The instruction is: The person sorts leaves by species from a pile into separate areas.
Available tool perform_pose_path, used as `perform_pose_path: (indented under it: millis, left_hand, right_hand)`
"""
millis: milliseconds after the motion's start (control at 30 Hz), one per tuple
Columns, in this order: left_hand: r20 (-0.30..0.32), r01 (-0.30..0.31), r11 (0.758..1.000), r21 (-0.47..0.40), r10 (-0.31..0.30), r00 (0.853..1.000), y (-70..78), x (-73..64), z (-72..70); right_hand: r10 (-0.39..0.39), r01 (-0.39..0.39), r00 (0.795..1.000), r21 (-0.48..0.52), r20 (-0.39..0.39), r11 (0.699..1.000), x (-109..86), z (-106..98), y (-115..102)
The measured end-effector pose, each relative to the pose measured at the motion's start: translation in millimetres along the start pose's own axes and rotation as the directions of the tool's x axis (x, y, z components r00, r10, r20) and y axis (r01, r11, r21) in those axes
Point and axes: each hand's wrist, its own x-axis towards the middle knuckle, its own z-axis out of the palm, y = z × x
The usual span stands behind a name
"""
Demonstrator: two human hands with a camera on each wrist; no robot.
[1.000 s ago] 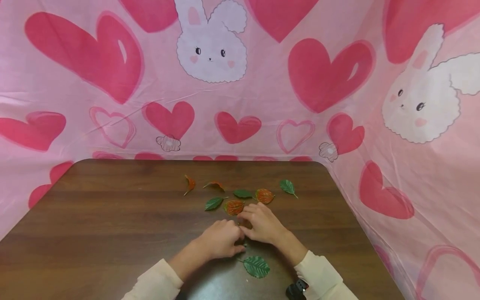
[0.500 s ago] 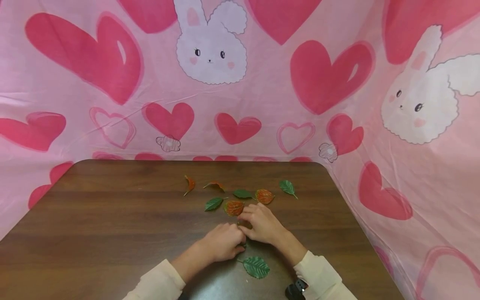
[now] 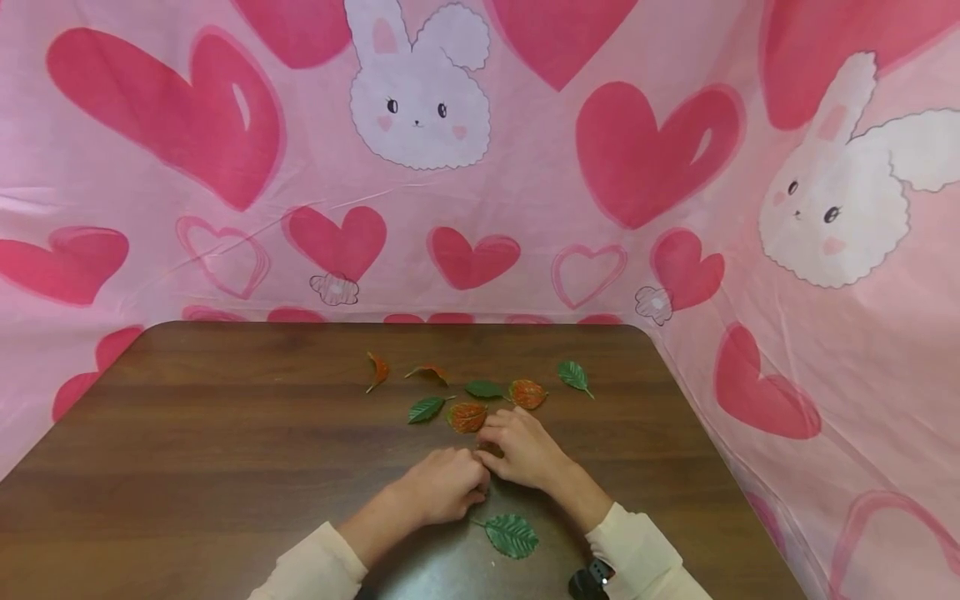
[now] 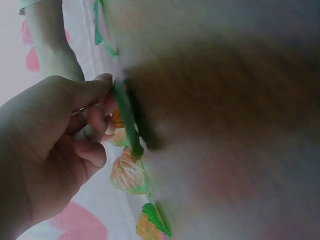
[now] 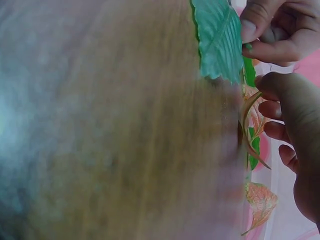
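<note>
In the head view my left hand [image 3: 447, 485] and right hand [image 3: 525, 450] meet fingertip to fingertip, low over the table. The left wrist view shows my left thumb and forefinger pinching the end of a green leaf [image 4: 128, 120], seen edge-on beneath the palm. Seen from the right wrist, a brownish, curved leaf [image 5: 246, 125] has one end at my right thumb and fingers, which pinch it. My hands hide both leaves in the head view. A large green leaf [image 3: 512, 535] lies just in front of them.
Beyond my hands on the brown table [image 3: 225, 450] lie several scattered leaves: an orange leaf [image 3: 467, 417] by my right fingertips, a green leaf [image 3: 427, 409] left of it and another green leaf [image 3: 574, 376] farther right. A pink heart-printed cloth [image 3: 480, 200] hangs behind.
My left fingers have drawn in slightly, and the small green bit seen at their tips earlier is now hidden in the head view. My right hand and the loose leaves stay in place.
</note>
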Motion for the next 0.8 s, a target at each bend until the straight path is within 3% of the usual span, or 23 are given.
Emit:
perform_pose_path:
  millis: [367, 800]
  left_hand:
    - [-0.045, -0.005, 0.999, -0.031, 0.003, 0.999, -1.7, -2.0, -3.4]
    - [-0.088, -0.008, 0.997, -0.071, 0.002, 0.996, -3.3, -4.1, -3.1]
  right_hand:
    - [0.002, -0.002, 1.0, -0.007, -0.017, 1.0, 0.0, 0.0, 0.7]
    - [0.055, -0.049, 0.997, 0.107, -0.048, 0.993, -2.4, -2.1, 4.2]
